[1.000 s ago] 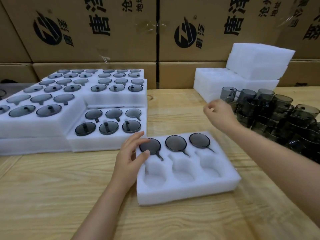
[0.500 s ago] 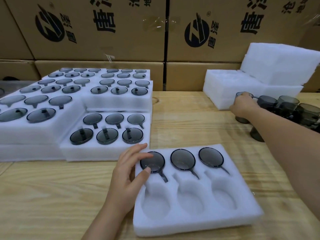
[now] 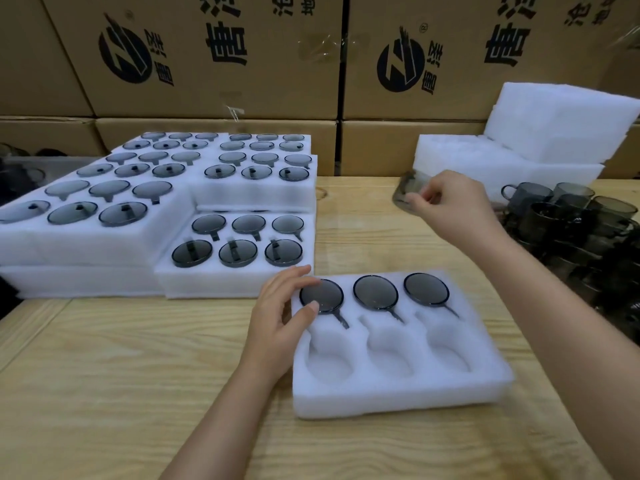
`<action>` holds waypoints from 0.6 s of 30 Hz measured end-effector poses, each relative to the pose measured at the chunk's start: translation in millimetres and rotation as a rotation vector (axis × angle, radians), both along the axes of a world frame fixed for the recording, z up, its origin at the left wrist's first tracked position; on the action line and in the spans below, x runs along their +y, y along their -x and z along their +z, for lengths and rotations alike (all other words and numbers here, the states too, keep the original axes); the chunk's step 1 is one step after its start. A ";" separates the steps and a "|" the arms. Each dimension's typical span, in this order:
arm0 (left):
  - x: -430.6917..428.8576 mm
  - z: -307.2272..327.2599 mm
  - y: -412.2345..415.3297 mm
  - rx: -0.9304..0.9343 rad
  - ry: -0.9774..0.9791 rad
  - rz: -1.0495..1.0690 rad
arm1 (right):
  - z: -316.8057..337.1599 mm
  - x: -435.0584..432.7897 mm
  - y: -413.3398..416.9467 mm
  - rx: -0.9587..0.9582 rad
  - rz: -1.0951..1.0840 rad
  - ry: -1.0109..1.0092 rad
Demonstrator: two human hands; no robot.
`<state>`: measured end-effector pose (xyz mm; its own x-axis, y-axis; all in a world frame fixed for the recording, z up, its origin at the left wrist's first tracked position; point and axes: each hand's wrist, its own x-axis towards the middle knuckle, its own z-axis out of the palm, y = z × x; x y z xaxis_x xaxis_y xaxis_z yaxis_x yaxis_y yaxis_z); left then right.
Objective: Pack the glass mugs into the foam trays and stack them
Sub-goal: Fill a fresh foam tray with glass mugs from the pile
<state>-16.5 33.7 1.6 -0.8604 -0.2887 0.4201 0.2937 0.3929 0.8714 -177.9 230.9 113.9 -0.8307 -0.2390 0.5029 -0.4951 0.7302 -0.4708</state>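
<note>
Mug [image 3: 408,192] in the pinch of the right hand [image 3: 450,206], left hand [image 3: 277,320] spread against the tray [image 3: 398,400].

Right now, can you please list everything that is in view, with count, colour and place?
table: one, light wood
front foam tray: one, white, near centre; near row of pockets empty
packed mugs: three, smoky grey, far row of that tray
held mug: one, grey, blurred, above the table
loose mugs: many, grey, piled at right edge
filled trays: several, white, stacked at left
empty foam: a stack, white, far right
cardboard boxes: several, brown, behind the table
left hand: at the front tray's left edge, touching the leftmost mug
right hand: grips the held mug
</note>
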 end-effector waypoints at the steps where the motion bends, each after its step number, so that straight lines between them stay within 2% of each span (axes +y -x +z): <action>1: 0.9 1.6 -1.4 0.000 -0.040 -0.003 | 0.1 -5.4 -21.6 0.016 0.061 0.039; 3: 2.5 5.3 -5.5 0.045 -0.069 0.008 | -0.7 -13.9 -62.6 -0.010 0.216 0.108; 6: 5.0 8.6 -12.0 0.141 0.049 0.014 | -6.9 -20.2 -106.1 -0.126 0.459 0.142; 8: 5.6 10.6 -16.2 0.160 0.046 0.001 | -13.5 -24.5 -124.8 -0.186 0.560 0.153; 13: 9.1 13.5 -21.3 0.096 -0.071 0.046 | -32.2 -35.9 -141.3 -0.227 0.557 0.279; 18: 8.1 16.4 -19.3 0.103 -0.234 0.022 | -42.1 -42.1 -146.2 -0.130 0.489 0.381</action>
